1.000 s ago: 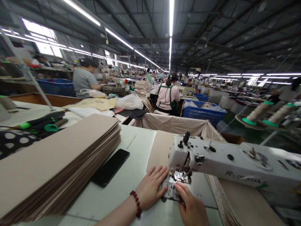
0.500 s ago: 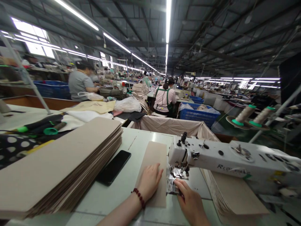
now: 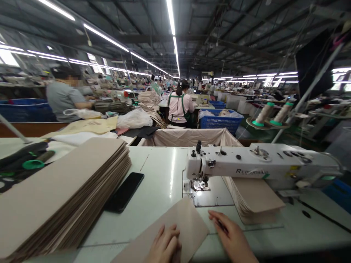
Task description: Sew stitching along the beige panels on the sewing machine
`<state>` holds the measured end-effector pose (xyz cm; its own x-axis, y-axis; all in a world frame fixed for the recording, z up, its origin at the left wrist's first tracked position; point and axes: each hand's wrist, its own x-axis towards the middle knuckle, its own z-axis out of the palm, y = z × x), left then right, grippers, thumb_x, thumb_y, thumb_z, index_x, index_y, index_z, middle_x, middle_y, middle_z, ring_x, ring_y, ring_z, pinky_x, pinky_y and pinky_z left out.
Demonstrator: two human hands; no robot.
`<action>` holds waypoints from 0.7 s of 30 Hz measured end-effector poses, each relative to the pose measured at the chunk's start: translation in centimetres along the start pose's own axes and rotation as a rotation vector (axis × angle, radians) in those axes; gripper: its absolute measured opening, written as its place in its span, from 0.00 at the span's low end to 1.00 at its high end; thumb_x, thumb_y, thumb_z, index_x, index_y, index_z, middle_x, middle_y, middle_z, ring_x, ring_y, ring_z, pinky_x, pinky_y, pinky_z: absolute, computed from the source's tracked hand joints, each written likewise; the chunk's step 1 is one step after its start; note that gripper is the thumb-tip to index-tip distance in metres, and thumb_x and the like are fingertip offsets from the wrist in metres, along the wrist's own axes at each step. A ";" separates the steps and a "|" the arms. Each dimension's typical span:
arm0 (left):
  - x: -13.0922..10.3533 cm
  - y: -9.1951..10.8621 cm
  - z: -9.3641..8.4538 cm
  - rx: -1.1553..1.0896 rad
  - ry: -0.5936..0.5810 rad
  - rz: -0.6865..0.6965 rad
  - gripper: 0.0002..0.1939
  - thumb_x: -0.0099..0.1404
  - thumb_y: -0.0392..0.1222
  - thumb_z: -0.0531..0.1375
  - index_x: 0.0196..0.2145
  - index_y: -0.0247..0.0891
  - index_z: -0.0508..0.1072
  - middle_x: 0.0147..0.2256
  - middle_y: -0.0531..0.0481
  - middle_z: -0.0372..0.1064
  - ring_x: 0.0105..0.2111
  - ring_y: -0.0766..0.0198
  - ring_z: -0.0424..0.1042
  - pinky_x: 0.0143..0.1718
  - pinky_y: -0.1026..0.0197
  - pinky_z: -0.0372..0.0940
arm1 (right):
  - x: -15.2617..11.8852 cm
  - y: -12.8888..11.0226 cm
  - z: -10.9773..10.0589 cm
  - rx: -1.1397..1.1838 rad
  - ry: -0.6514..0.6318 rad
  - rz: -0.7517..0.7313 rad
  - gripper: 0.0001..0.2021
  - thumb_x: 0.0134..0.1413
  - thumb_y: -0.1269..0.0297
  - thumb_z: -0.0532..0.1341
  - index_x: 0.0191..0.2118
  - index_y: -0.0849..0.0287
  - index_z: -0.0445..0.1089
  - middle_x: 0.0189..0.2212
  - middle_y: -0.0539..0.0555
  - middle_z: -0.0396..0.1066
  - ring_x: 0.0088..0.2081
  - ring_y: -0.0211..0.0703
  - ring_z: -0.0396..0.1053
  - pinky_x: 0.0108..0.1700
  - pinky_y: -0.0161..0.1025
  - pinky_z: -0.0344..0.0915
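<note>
A beige fabric panel [image 3: 189,223] lies slanted on the table, in front of the sewing machine [image 3: 233,162] and apart from its presser foot [image 3: 200,187]. My left hand [image 3: 165,244] rests on top of this panel with loosely bent fingers, not wrapped round it. To the right of the panel's corner, my right hand [image 3: 231,235] is held low over the table. Its fingers are curled around a small dark thing, mostly hidden in the palm. Under the machine's arm sits a stack of beige panels [image 3: 255,199].
At left stands a tall stack of beige panels [image 3: 63,182], with a black phone [image 3: 124,191] beside it. Thread cones [image 3: 264,113] stand at the right. Beyond the table are a cloth-lined bin [image 3: 189,136], a blue basket [image 3: 221,122] and two seated people.
The beige panel has come away from beside the presser foot, towards me, and turned aslant. Both hands have moved nearer to me. The view has swung to the right.
</note>
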<state>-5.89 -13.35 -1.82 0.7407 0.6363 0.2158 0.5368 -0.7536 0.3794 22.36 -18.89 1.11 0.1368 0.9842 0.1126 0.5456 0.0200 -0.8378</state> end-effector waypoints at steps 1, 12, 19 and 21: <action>1.0 0.8 -1.1 -0.054 -0.062 0.017 0.12 0.62 0.34 0.57 0.43 0.44 0.68 0.56 0.48 0.65 0.60 0.53 0.59 0.64 0.46 0.50 | -0.7 0.0 -0.1 0.048 0.028 0.051 0.15 0.63 0.59 0.52 0.50 0.54 0.69 0.44 0.54 0.74 0.45 0.44 0.72 0.49 0.37 0.66; 6.9 7.9 1.5 -0.131 -0.215 0.158 0.35 0.59 0.45 0.67 0.60 0.45 0.59 0.58 0.45 0.61 0.57 0.47 0.59 0.58 0.46 0.57 | -8.6 3.9 0.3 0.127 0.217 0.227 0.19 0.59 0.51 0.57 0.48 0.60 0.70 0.40 0.59 0.76 0.44 0.48 0.74 0.47 0.36 0.69; 6.6 10.0 3.3 -0.021 -0.106 0.126 0.04 0.68 0.38 0.59 0.40 0.44 0.71 0.37 0.48 0.69 0.40 0.53 0.65 0.43 0.51 0.65 | -10.2 3.7 1.0 0.152 0.257 0.240 0.21 0.56 0.48 0.59 0.48 0.56 0.72 0.35 0.55 0.77 0.34 0.44 0.74 0.39 0.33 0.70; 6.8 10.2 3.3 -0.006 -0.080 0.129 0.02 0.68 0.38 0.58 0.37 0.43 0.71 0.36 0.48 0.68 0.39 0.54 0.65 0.41 0.53 0.65 | -10.1 3.3 1.3 0.139 0.261 0.223 0.22 0.57 0.47 0.57 0.51 0.56 0.71 0.28 0.53 0.75 0.28 0.41 0.72 0.34 0.32 0.70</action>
<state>5.92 -17.27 0.56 0.8333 0.5188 0.1911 0.4328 -0.8272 0.3583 21.72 -28.50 -3.51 0.4559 0.8893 0.0364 0.3631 -0.1485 -0.9199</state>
